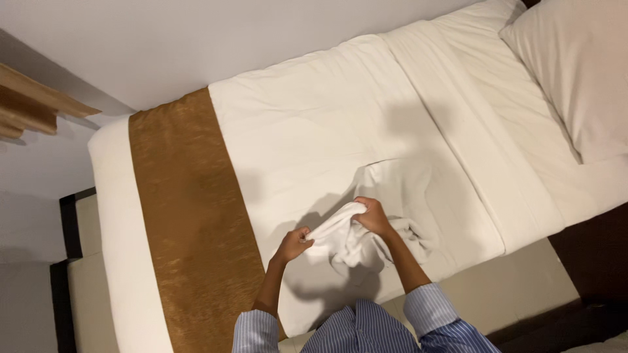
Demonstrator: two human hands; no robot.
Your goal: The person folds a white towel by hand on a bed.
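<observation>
A white towel [366, 229] lies bunched on the bed [314, 124], close to the near edge and about midway along it, part of it spread flat toward the middle of the mattress and part gathered up off the sheet. The left hand [294, 243] pinches one end of a rolled edge, its fingers closed on the cloth, and the right hand [374, 216] grips the same edge a little farther along, also closed on it, so the stretch between them is pulled taut. It looks like the gathering or folding of the towel is under way; the next move would call for keeping both grips firm while the loose part is drawn in. A brown runner [190, 222] crosses the bed near its foot, a pillow [575, 72] sits at the head corner, and a wooden shelf [33, 104] juts from the pale wall.
</observation>
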